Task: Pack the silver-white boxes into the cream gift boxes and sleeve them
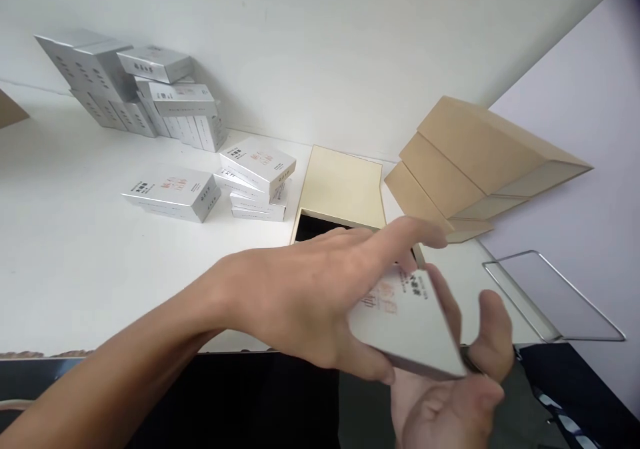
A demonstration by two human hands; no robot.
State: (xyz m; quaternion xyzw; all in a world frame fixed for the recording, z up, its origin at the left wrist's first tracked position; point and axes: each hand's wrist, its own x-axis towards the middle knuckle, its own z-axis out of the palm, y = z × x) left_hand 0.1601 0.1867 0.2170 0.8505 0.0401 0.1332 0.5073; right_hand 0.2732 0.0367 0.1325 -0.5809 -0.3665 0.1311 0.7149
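Observation:
A small white box [410, 329] with orange and black printing is tilted between my two hands near the table's front edge. My left hand [310, 289] reaches across from the left and grips it, thumb along the lower side and fingers over the far end. From below and to the right, my right hand [445, 402] holds the other end, its fingers partly hidden behind the box. Beyond my left hand lies an opened cream box [345, 185] with a dark inside, partly covered by that hand.
Similar white boxes lie to the left, one group [173, 192] flat and a small pile [260, 169] beside it. Silver-white boxes [105, 69] are stacked against the wall. Tan cartons [460, 149] lean at the right. A bent metal wire frame [580, 302] stands at the right edge.

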